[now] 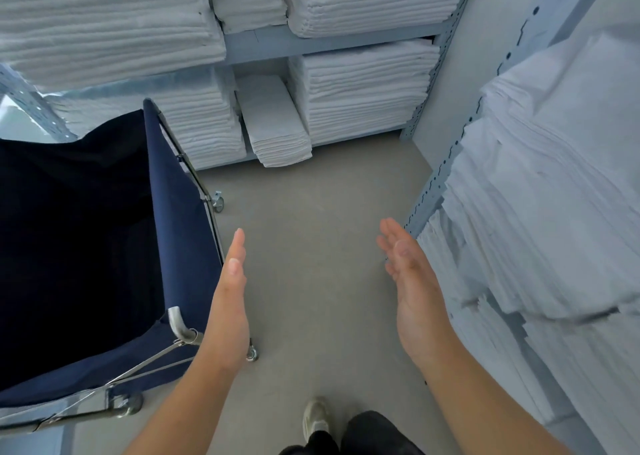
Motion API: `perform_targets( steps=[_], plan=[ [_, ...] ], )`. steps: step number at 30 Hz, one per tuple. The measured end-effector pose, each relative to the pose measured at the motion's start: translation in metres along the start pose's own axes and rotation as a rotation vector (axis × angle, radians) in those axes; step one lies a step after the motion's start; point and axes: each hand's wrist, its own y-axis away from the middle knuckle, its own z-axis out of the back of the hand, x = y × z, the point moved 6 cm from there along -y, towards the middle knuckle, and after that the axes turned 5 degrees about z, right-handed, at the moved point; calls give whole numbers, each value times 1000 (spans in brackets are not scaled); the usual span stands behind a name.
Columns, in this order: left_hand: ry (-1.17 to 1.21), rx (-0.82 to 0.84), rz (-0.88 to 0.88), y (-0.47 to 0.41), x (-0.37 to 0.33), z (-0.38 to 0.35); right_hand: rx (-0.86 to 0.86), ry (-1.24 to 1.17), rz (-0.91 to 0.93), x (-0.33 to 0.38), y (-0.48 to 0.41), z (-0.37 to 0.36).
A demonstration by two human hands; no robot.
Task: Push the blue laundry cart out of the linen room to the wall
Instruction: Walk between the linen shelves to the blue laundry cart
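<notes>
The blue laundry cart (173,219), a dark blue fabric bin on a metal frame with small caster wheels, fills the left of the view; its inside looks dark and I cannot tell what it holds. My left hand (230,302) is flat with fingers straight, just right of the cart's near right corner, close to the fabric side; contact is unclear. My right hand (412,288) is held open, palm facing left, over the bare floor, apart from the cart and holding nothing.
Grey metal shelving (332,44) stacked with folded white linens lines the far wall. More white linen stacks (540,212) on a shelf crowd the right side. A strip of grey floor (311,229) runs between cart and shelves. My shoe (315,420) shows at the bottom.
</notes>
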Motion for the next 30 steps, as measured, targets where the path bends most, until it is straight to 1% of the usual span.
perform_targets(
  steps=[5, 11, 17, 26, 30],
  plan=[
    [5, -13, 11, -38, -9, 3, 19, -22, -12, -1, -46, -11],
    [9, -80, 28, -89, -26, 1, 59, -35, 1, -4, -112, -21],
    [2, -135, 8, -142, -51, -9, 106, -55, -5, -1, -190, -28],
    [24, -218, 25, -225, -79, -37, 195, -56, -53, 2, -298, -33],
    [34, -232, -5, -261, -95, -50, 244, -49, -54, 4, -336, -38]
  ],
)
